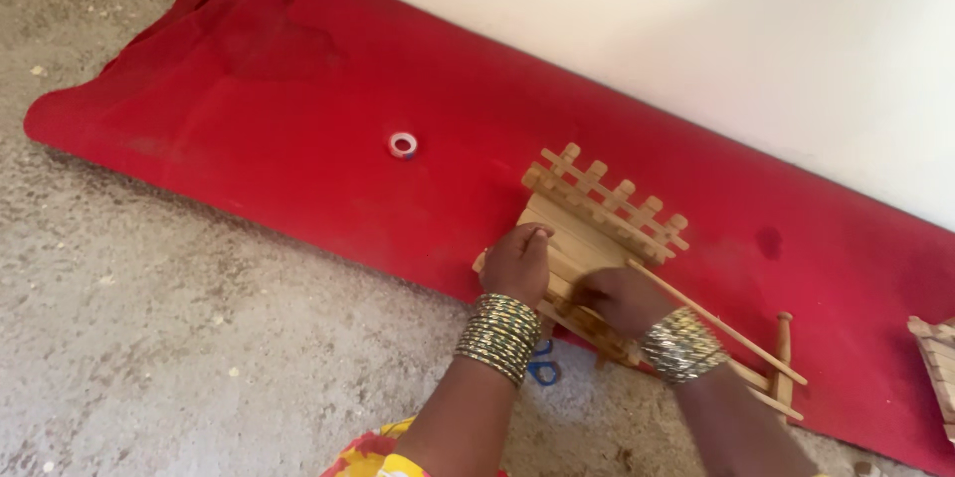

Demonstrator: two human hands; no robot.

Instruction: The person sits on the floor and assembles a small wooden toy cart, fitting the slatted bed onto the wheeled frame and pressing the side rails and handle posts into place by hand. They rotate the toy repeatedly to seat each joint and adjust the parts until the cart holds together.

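left hand (517, 260) reaching forward from the bottom of the view, wrist stacked with green-and-gold bangles (500, 335), palm down on the near left corner of a small wooden stick model (587, 238). fingers (535, 235) curled and pressed together over the flat slatted deck, tips touching the wood. right hand (619, 298) coming in from the lower right, also ringed with bangles at the wrist, knuckles up, laid over the near edge of the same model. right fingers folded under and pressed onto the sticks; cannot tell whether pinching one stick or only pushing down, since hidden beneath the hand.

stick model lying on the near edge of a red cloth (298, 129), just in front of both hands, made of pale flat sticks laid side by side, with a little fence of upright and crossing sticks (607, 200) along the far side. long thin stick (716, 323) running diagonally from beside the right hand toward the lower right, ending near a short upright wooden peg (784, 353).

small roll of tape (402, 145), white with a reddish rim, round, lying flat on the red cloth well apart from the hands, up and to the left. blue scissor handles (542, 366) on the grey concrete floor (149, 338) between the two forearms. part of another wooden stick piece (935, 353) at the right edge. white wall (696, 19) behind the cloth. scrap of yellow and red patterned clothing (373, 455) at the bottom edge.
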